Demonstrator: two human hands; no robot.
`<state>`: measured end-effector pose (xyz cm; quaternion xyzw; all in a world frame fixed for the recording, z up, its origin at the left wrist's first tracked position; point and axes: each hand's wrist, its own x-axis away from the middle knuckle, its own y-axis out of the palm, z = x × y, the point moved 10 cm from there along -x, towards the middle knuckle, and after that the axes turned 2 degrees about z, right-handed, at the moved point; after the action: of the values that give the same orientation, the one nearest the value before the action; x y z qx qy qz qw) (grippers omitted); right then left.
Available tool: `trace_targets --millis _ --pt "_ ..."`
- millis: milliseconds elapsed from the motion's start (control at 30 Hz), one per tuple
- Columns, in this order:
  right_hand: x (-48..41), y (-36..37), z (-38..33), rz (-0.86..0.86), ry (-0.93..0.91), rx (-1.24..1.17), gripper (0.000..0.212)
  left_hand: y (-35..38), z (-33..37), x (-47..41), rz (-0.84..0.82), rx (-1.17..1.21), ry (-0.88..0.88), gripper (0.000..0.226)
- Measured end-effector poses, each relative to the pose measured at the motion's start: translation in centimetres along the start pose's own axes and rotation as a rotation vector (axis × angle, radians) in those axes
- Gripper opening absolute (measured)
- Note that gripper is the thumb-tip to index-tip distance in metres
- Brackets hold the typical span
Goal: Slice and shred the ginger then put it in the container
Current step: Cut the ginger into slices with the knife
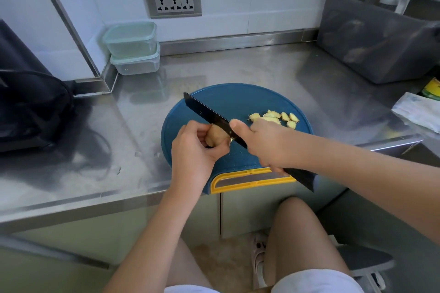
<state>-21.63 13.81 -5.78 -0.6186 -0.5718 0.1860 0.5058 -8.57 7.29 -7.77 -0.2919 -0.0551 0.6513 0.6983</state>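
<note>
Containers stacked by wall; backpack left, bin right.

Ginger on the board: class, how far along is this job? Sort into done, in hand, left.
Done: a few slices lie on the cutting board. In hand: the left hand grips the ginger chunk while the right hand holds the knife against it. Left: the remaining slicing, all shredding, and filling one of the containers stacked at the wall.
</note>
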Motion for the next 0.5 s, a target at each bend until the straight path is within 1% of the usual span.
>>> trace_targets --millis 33,100,133,167,200,267,333,400,467,500 --pt "0.7 -0.1 0.9 0.012 -0.007 -0.009 0.042 0.0 0.1 0.0 0.001 -0.004 0.008 0.039" --pt "2.0 0.0 2.3 0.006 -0.013 0.014 0.054 0.0 0.4 0.1 0.002 -0.017 0.023 0.038" --pt "2.5 0.0 2.5 0.008 -0.011 0.016 0.054 0.0 0.5 0.2 0.004 -0.024 0.026 0.038" --pt "2.7 -0.1 2.6 0.023 -0.014 0.006 0.046 0.0 0.7 0.3 0.008 -0.034 0.03 0.037" --pt "2.6 -0.4 2.7 0.048 0.017 -0.054 0.039 -0.1 0.8 0.3 0.015 -0.045 0.034 0.037" --pt "2.4 -0.8 2.6 0.053 0.091 -0.065 0.042 -0.2 0.8 0.3 0.027 -0.067 0.046 0.038" --pt "2.3 -1.1 2.4 0.052 0.096 -0.015 0.043 -0.2 0.8 0.3 0.03 -0.083 0.056 0.038" --pt "2.6 -0.9 1.9 0.03 0.075 0.016 0.042 -0.2 0.9 0.3 0.029 -0.091 0.061 0.038" --pt "2.4 -0.2 1.3 0.015 0.001 0.055 0.039 -0.2 0.9 0.3 0.031 -0.093 0.062 0.038" --pt "2.2 -0.2 0.8 0.033 -0.044 0.064 0.042 -0.2 0.9 0.4 0.032 -0.094 0.058 0.038"
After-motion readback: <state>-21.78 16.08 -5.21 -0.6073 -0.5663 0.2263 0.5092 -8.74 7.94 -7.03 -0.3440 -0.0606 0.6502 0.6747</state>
